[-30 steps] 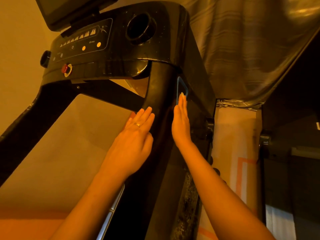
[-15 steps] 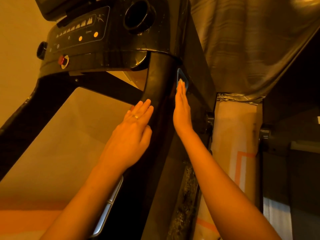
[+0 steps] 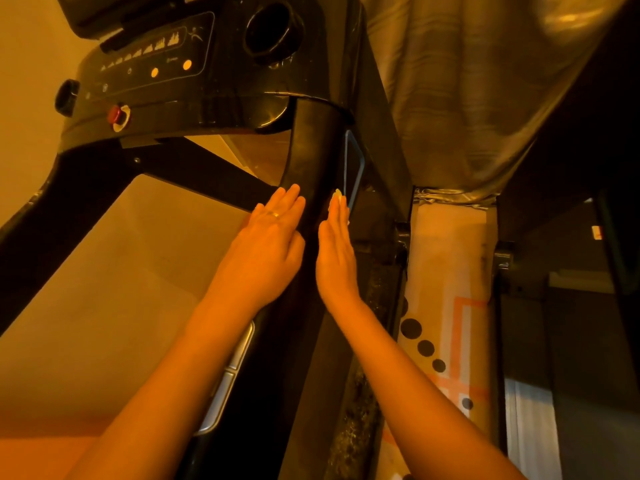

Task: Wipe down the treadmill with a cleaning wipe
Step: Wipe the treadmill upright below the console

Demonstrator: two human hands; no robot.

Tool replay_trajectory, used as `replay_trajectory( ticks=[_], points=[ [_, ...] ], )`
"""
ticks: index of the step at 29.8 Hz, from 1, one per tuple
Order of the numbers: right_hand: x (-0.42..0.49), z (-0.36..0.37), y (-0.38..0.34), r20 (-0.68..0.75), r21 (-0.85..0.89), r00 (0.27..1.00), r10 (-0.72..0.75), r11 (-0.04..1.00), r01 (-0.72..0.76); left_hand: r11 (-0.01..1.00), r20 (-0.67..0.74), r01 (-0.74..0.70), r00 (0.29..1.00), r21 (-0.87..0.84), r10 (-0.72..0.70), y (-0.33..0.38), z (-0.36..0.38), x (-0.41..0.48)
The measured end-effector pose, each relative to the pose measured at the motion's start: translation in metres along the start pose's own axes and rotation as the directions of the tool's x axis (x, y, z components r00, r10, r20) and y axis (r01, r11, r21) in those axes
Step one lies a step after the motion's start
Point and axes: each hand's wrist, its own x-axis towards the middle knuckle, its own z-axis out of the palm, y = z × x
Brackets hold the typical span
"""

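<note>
The right hand (image 3: 337,251) has slid down the upright post (image 3: 313,154) of the treadmill (image 3: 214,98). Its fingertips now sit by the lower end of the blue outline (image 3: 354,168) rather than up inside it. The fingers are straight and together, pressing the cleaning wipe (image 3: 337,195) against the post's right side, and only a pale scrap of it shows at the fingertips. The left hand (image 3: 273,244), wearing a ring, lies flat and straight-fingered on the post's left side, holding nothing.
</note>
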Motion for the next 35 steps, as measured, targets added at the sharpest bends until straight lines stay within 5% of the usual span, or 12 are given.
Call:
replay_trajectory(
  ticks=[16,22,29,35],
  points=[
    [-0.036,-0.004,0.016,0.071,-0.07,0.996,0.051,0.996,-0.046,1.0,-0.01,-0.005,1.0,0.028,0.006,0.0,0.0,0.001],
    [0.015,-0.018,-0.001,0.059,-0.033,0.983,0.173,0.985,-0.171,1.0,-0.006,-0.003,1.0,0.025,0.003,0.0,0.001,0.001],
    [-0.031,-0.002,0.019,0.068,-0.04,0.998,-0.005,0.999,0.007,1.0,-0.004,0.008,1.0,-0.003,-0.008,-0.001,0.001,0.001],
    [-0.006,-0.01,0.021,-0.018,0.081,0.983,0.185,0.98,-0.183,0.999,-0.001,0.016,1.0,-0.028,-0.016,-0.001,0.001,0.0]
  ],
)
